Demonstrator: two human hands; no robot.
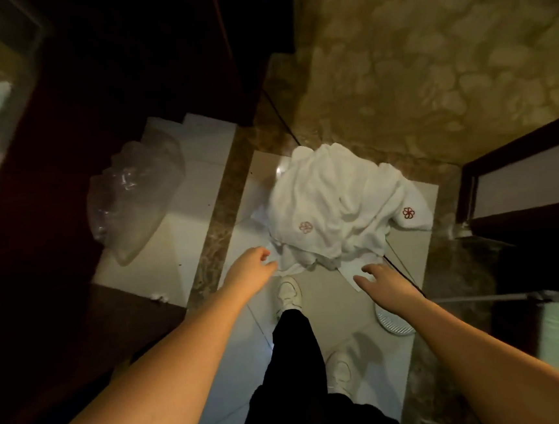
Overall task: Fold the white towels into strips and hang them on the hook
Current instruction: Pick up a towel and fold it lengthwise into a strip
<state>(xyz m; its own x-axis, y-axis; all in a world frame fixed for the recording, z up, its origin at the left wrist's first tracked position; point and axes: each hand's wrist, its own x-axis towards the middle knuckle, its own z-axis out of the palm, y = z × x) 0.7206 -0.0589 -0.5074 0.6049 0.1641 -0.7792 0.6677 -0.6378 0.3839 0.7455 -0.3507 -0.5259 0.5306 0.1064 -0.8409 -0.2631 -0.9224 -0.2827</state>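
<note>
- White towels [335, 207]: lay in 1 crumpled heap on the pale floor tiles [186, 240], 2 red flower emblems showing; how many towels made up the heap could not be told.
- Left hand [254, 268]: at the heap's near-left edge, fingers curled where a white corner met them; whether it gripped the cloth could not be told.
- Right hand [377, 279]: just below the heap's near-right corner, fingers spread and relaxed, holding nothing; contact with the cloth unclear.
- Progress, as judged: no strip folded, nothing hung; all folding and hanging remained.
- Hook: not in view anywhere.
- Clear plastic bag [134, 194]: well left of the heap, contents indistinct.
- Round white ribbed object [394, 323]: below the heap's right side, partly hidden by the right forearm, identity unclear.
- Dark surrounds left and right of the heap: too dim to read.
</note>
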